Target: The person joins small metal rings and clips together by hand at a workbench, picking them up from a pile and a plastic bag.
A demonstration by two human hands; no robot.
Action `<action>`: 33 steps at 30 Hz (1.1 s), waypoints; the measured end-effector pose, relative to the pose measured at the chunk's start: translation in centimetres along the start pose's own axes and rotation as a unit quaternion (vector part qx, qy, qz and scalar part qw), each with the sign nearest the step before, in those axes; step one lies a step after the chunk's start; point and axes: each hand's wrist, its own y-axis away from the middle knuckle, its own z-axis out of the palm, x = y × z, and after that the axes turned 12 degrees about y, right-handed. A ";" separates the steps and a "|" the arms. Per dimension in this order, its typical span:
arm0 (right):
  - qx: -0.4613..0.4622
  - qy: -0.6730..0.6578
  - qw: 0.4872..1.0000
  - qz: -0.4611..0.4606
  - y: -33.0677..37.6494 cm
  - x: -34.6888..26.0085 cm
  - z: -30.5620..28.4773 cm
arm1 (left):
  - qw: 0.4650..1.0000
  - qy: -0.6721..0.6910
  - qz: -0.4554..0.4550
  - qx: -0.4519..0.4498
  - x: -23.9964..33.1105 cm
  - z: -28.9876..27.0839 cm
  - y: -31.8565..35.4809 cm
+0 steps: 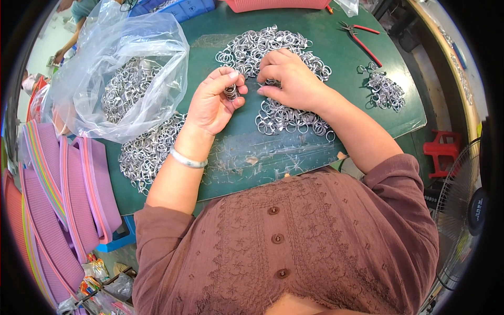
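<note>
My left hand (212,102) is curled shut around a small stack of silver metal rings (230,92), my thumb and fingertips pinching it from both sides so the stack stands just above my palm. My right hand (289,79) lies just beside it, palm down, with the thumb and forefinger brought together at their tips close to the stack; I cannot tell whether they pinch a ring between them, since the tips are too small to read. Under and beyond my right fingers spreads a loose heap of flat silver metal rings (265,44) on the dark green table top (247,157), and more of the same rings (286,121) lie below my right wrist. A plain silver bangle (187,159) circles my left wrist. Out past the back of my left hand sits a clear crumpled plastic bag (126,47) holding more rings, with another spill of rings (147,152) touching its lower edge. Well beyond my right knuckles lie red-handled pliers (362,39), and near them a small separate cluster of rings (386,92). Far off my left elbow hang pink and purple woven straps (58,199)
</note>
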 end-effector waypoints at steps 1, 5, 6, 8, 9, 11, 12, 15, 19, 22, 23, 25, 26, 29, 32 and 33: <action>-0.014 0.022 1.000 -0.006 0.0 -0.2 0.1 | 1.000 -0.003 -0.004 -0.011 0.0 -0.1 0.0; 0.003 0.006 1.000 0.014 -0.1 0.5 0.7 | 0.999 -0.044 -0.018 0.011 -0.1 0.6 0.1; 0.003 0.007 1.000 0.014 -0.2 0.7 0.7 | 0.997 -0.068 -0.016 0.037 -0.2 1.1 0.2; -0.008 -0.045 0.998 0.048 -0.2 1.0 0.6 | 0.994 -0.092 -0.014 0.064 -0.5 1.5 0.3; -0.008 -0.045 0.998 0.048 -0.3 0.8 0.4 | 0.992 -0.107 -0.007 0.074 -0.5 1.5 0.3; 0.021 -0.018 0.999 0.017 -0.3 0.2 0.2 | 0.989 -0.121 0.001 0.084 -0.6 1.4 0.3; 0.021 -0.017 1.000 0.016 -0.3 0.0 0.3 | 0.991 -0.114 0.000 0.067 -0.5 1.1 0.2; 0.026 0.050 0.998 -0.024 -0.3 0.1 0.5 | 0.993 -0.103 -0.003 0.051 -0.4 0.8 0.1; 0.041 -0.114 0.987 0.102 -0.5 0.4 0.2 | 0.985 -0.157 0.008 0.070 -0.6 1.1 0.1; 0.018 -0.332 0.913 0.238 -0.7 0.1 -0.3 | 0.972 -0.221 0.033 0.075 -1.2 1.9 0.3; 0.011 -0.421 0.864 0.276 -0.7 0.0 -0.5 | 0.972 -0.222 0.034 0.075 -1.3 2.2 0.4; 0.003 -0.448 0.847 0.287 -0.8 -0.2 -0.8 | 0.966 -0.240 0.074 0.054 -1.5 2.6 0.4; -0.005 -0.484 0.824 0.295 -0.8 -0.4 -0.8 | 0.966 -0.239 0.081 0.047 -1.6 2.7 0.4; -0.023 -0.536 0.786 0.307 -0.9 -1.0 -1.1 | 0.957 -0.268 0.110 0.018 -1.8 2.5 0.3; -0.043 -0.564 0.765 0.307 -0.9 -0.9 -1.1 | 0.965 -0.243 0.097 0.025 -1.7 2.6 0.4; -0.052 -0.575 0.759 0.302 -0.9 -0.8 -1.0 | 0.965 -0.243 0.097 0.025 -1.6 2.7 0.4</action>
